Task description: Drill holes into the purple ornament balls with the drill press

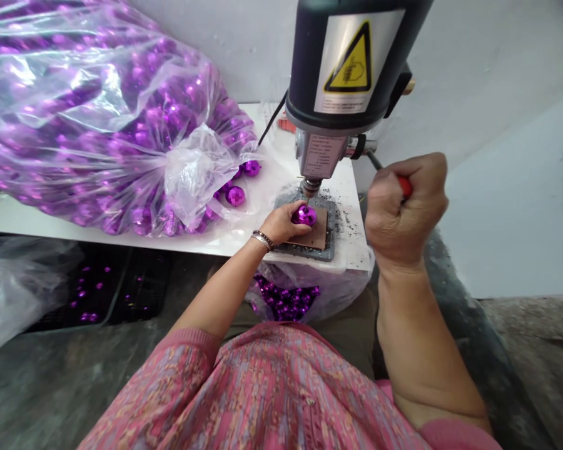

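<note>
My left hand [281,224] grips a shiny purple faceted ball [304,215] between thumb and fingers. The ball sits on a brown board [313,236] that lies on the grey base plate [329,250] of a drill press [321,147]. A dark spot or hole shows on top of the ball, right under the chuck [311,187]; whether the bit touches it I cannot tell. My right hand [406,209] is closed round the red-tipped feed lever [374,159] to the right of the machine.
A large clear plastic bag [192,165] full of purple balls covers the table's left side. Several loose balls [236,196] lie by its mouth. Dark shavings [349,225] surround the base. Another bag with purple balls [288,300] hangs below the table edge. Dark crates [136,287] stand lower left.
</note>
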Motion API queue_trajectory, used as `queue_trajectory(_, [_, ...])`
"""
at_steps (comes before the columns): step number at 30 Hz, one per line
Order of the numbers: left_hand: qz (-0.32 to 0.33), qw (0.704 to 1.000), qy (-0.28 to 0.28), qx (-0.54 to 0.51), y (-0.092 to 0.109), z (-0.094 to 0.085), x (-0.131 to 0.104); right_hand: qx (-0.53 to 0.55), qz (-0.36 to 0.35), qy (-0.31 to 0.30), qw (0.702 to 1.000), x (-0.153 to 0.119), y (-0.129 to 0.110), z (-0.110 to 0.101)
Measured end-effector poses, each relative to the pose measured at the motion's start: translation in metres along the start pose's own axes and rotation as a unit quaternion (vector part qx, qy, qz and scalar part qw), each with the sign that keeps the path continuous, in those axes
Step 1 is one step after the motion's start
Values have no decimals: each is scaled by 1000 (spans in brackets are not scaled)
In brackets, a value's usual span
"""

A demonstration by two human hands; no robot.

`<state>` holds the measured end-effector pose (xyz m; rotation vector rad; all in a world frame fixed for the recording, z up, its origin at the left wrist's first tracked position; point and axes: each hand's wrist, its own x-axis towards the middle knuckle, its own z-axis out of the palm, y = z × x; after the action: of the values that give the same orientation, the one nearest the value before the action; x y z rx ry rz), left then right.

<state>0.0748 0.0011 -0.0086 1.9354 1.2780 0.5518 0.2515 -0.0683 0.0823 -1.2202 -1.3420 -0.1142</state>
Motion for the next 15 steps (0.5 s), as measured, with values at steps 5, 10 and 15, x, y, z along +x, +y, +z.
queue_trajectory(5, [17,1000,2,11,0,0,-1,22,5,35,999,-11,10,9])
queue_trajectory(10, [14,1000,13,24,3,0,-5,34,-15,78,996,-25,21,18])
queue_trajectory(15, [-1,1000,9,21,8,0,-7,60,-24,91,994,-31,26,24])
